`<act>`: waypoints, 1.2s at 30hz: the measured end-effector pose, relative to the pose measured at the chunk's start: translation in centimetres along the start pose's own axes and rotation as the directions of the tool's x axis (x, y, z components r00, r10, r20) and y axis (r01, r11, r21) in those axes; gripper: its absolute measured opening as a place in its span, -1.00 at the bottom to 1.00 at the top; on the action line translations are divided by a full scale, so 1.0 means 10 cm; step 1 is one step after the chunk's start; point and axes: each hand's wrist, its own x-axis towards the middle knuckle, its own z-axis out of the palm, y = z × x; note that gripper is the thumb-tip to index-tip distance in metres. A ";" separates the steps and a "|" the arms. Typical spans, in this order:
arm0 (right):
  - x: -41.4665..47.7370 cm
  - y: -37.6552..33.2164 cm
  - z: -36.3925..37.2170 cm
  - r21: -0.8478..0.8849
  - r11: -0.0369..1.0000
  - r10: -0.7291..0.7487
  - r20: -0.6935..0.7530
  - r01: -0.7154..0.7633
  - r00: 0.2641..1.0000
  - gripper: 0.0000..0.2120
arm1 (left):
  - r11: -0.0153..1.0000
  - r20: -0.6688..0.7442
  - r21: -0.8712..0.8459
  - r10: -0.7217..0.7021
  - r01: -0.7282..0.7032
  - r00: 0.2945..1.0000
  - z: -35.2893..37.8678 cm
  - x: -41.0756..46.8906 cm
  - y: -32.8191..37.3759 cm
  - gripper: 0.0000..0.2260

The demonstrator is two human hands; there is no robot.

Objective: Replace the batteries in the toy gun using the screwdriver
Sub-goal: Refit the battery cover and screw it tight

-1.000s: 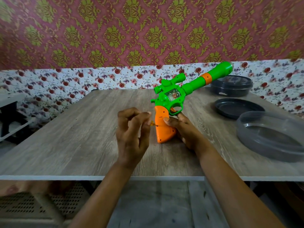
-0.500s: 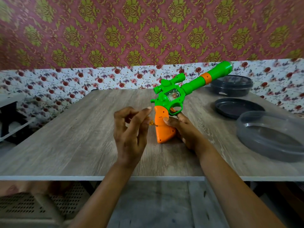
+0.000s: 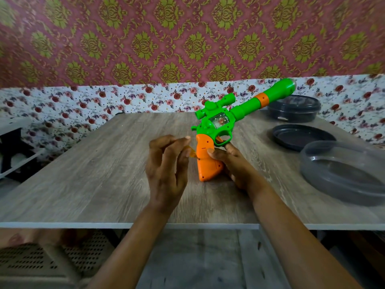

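**Toy gun held upright on the desk, screwdriver at its grip**

A grey wood-grain desk point(image 3: 93, 184) fills the middle of the view, in front of a wall papered with flowers. At its right edge sits a wide, round tub of smoky clear plastic point(image 3: 306, 163). Just behind it lies a shallow round black lid point(image 3: 302, 136), and farther back stands a round black box point(image 3: 293, 110).

The green plastic toy gun with an orange grip point(image 3: 216, 122) stands near the desk's centre. Its butt is on the wood and its long barrel is tilted up and away to the right.

The right hand point(image 3: 235, 165) grips the orange handle from the right. Its thumb is pressed on the near face and its fingers are curled behind, one reaching the trigger guard.

The left hand point(image 3: 166, 170) is raised just left of the grip, back toward the camera. Its fingers are loosely bent, pinching a small screwdriver with a translucent orange handle point(image 3: 192, 152). The fingers hide most of the tool, and its tip meets the grip's left edge.
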 end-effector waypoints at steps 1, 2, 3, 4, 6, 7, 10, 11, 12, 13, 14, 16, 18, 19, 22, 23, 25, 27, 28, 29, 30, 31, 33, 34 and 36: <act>0.00 0.00 0.00 0.001 1.000 0.000 -0.003 0.000 1.000 -0.57 | 1.000 0.009 -0.002 -0.002 0.002 1.000 0.01 0.00 0.00 -0.83; 0.00 0.00 0.00 -0.001 1.000 0.000 -0.003 0.000 1.000 -0.57 | 1.000 0.021 -0.003 -0.005 0.005 1.000 0.01 0.00 0.01 -0.81; 0.00 0.00 0.00 -0.004 1.000 0.000 -0.001 0.000 1.000 -0.57 | 1.000 0.032 -0.003 -0.010 0.010 0.999 0.01 0.00 0.02 -0.79; 0.00 0.00 0.00 -0.008 1.000 -0.001 0.003 0.001 1.000 -0.58 | 1.000 0.041 -0.003 -0.013 0.013 0.999 0.01 0.01 0.03 -0.78; 0.00 -0.02 0.01 -0.009 1.000 -0.003 0.007 0.004 1.000 -0.59 | 1.000 0.042 -0.005 -0.013 0.013 0.999 0.01 0.01 0.04 -0.76; 0.00 -0.01 0.01 -0.004 1.000 -0.006 0.007 0.006 1.000 -0.59 | 1.000 0.041 -0.012 -0.009 0.010 0.999 0.00 0.01 0.04 -0.77; 0.00 0.00 0.01 0.010 1.000 -0.008 0.004 0.008 1.000 -0.58 | 1.000 0.033 -0.024 -0.002 0.003 0.999 -0.01 0.00 0.01 -0.81; 0.00 0.00 0.01 0.011 1.000 -0.007 0.003 0.007 1.000 -0.58 | 1.000 0.025 -0.018 -0.010 0.011 1.000 -0.01 -0.01 0.00 -0.82; 0.00 0.00 0.01 0.012 1.000 -0.007 0.000 0.007 1.000 -0.58 | 1.000 0.015 -0.012 -0.024 0.024 1.000 -0.01 -0.02 -0.01 -0.82; 0.00 0.01 0.01 0.015 1.000 -0.007 -0.002 0.007 1.000 -0.57 | 0.999 0.004 -0.009 -0.037 0.037 0.999 -0.01 -0.02 -0.02 -0.82; 0.00 0.00 0.01 0.017 1.000 -0.009 -0.003 0.009 1.000 -0.57 | 0.999 -0.008 -0.007 -0.046 0.046 0.999 -0.01 -0.02 -0.01 -0.82; 0.00 0.00 0.01 0.022 1.000 -0.013 -0.003 0.013 1.000 -0.58 | 0.998 -0.028 -0.015 -0.055 0.055 0.998 -0.01 -0.01 0.01 -0.79; 0.00 0.00 0.02 0.020 1.000 -0.009 -0.002 0.009 1.000 -0.59 | 0.997 -0.026 -0.026 -0.067 0.066 0.997 -0.01 0.01 0.03 -0.77; 0.01 -0.01 0.02 0.018 1.000 -0.006 -0.003 0.006 1.000 -0.60 | 0.997 -0.018 -0.012 -0.070 0.070 0.997 -0.01 0.01 0.03 -0.77; 0.00 -0.02 0.01 0.018 1.000 0.000 -0.001 0.000 1.000 -0.60 | 0.999 0.006 0.008 -0.043 0.043 0.999 0.00 0.02 0.05 -0.75; 0.00 -0.02 0.01 0.014 1.000 0.001 0.001 -0.001 1.000 -0.59 | 0.999 0.011 -0.010 -0.035 0.035 0.999 -0.01 0.03 0.05 -0.74; 0.00 -0.01 0.00 0.004 1.000 -0.003 0.004 0.003 1.000 -0.59 | 0.999 0.024 -0.043 -0.012 0.014 1.000 -0.01 0.03 0.05 -0.73; 0.00 -0.01 0.00 0.006 1.000 -0.004 0.005 0.004 1.000 -0.58 | 0.999 0.026 -0.047 0.002 -0.001 1.000 -0.01 0.02 0.02 -0.76; 0.00 -0.01 0.00 0.008 1.000 -0.004 0.008 0.004 1.000 -0.58 | 0.999 0.016 -0.042 0.000 0.001 1.000 -0.01 0.01 0.01 -0.80; 0.00 -0.01 0.00 0.007 1.000 -0.004 0.008 0.004 1.000 -0.58 | 0.999 0.006 -0.040 -0.008 0.008 1.000 -0.01 0.01 0.00 -0.83; 0.00 -0.01 0.00 0.003 1.000 -0.002 0.011 0.002 1.000 -0.57 | 0.999 0.003 -0.042 -0.014 0.014 1.000 0.00 0.00 0.00 -0.84; 0.00 -0.02 0.00 -0.001 1.000 0.002 0.009 -0.002 1.000 -0.57 | 0.999 0.009 -0.044 -0.014 0.015 1.000 0.00 0.00 0.00 -0.84; 0.00 -0.01 0.00 -0.004 1.000 0.001 0.008 -0.001 1.000 -0.55 | 0.999 0.038 -0.042 -0.017 0.018 0.999 0.00 0.01 0.01 -0.81; 0.00 0.00 -0.01 -0.003 1.000 -0.001 0.007 0.001 1.000 -0.54 | 0.999 0.052 -0.040 -0.024 0.027 0.998 0.00 0.02 0.03 -0.79; 0.01 0.00 0.00 0.000 1.000 -0.001 0.003 0.001 1.000 -0.54 | 0.998 0.077 -0.041 -0.035 0.038 0.996 -0.01 0.02 0.05 -0.76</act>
